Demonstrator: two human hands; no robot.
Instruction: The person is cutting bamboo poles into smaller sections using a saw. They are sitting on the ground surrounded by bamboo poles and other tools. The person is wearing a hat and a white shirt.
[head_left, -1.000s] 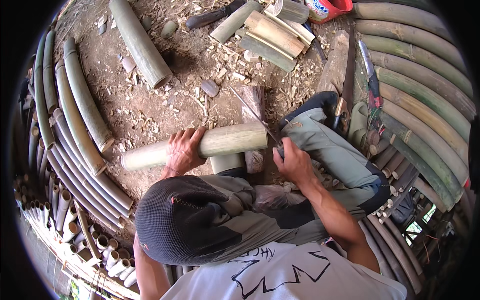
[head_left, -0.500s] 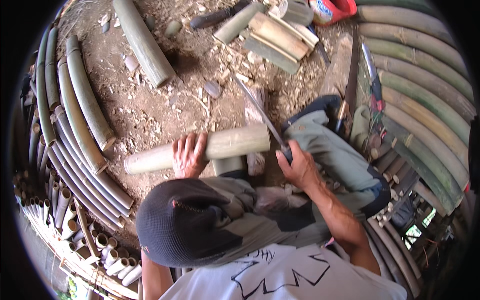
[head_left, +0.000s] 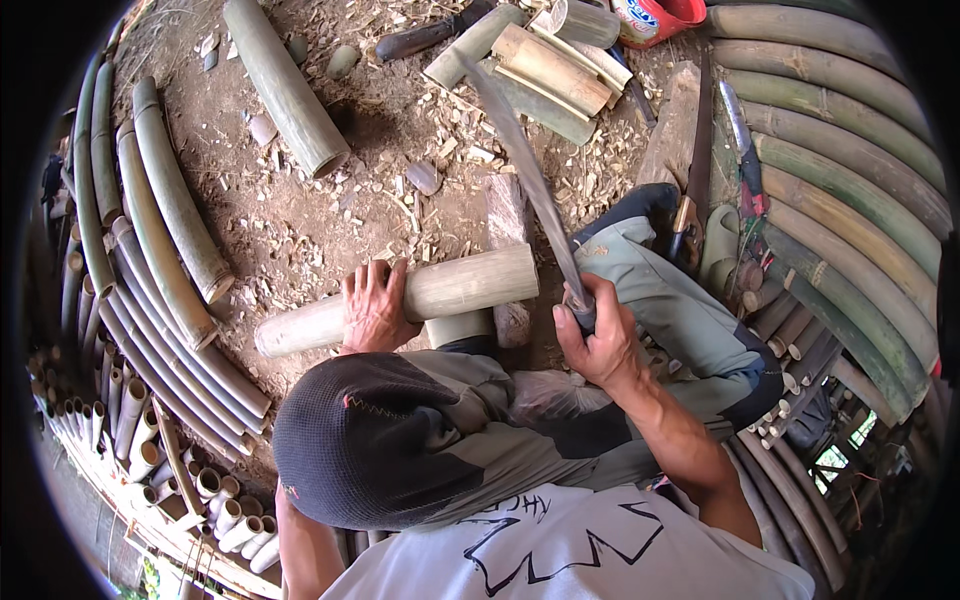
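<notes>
A pale bamboo section (head_left: pixel 468 284) lies crosswise in front of my knees, its right part over a wooden block (head_left: pixel 507 212). My left hand (head_left: pixel 380 310) is closed round the bamboo left of its middle, fingers over the top. In my right hand (head_left: pixel 602 335) is the dark handle of a machete (head_left: pixel 535 180), gripped beside the bamboo's right end. The long blade points away from me toward the split pieces and looks blurred along its length. Blade and bamboo seem apart, though the gap is hard to judge.
Wood chips and stones cover the dirt floor. Another bamboo section (head_left: pixel 285 85) lies ahead, near split bamboo pieces (head_left: pixel 555 70) and a red container (head_left: pixel 660 18). Bamboo poles (head_left: pixel 175 190) line the left, and thick green ones (head_left: pixel 830 130) the right. A saw (head_left: pixel 693 190) and a knife (head_left: pixel 742 140) lie right.
The machete has swung up, its tip moving away from me and its blade showing broader. My right hand has turned slightly. The bamboo and my left hand have barely shifted.
</notes>
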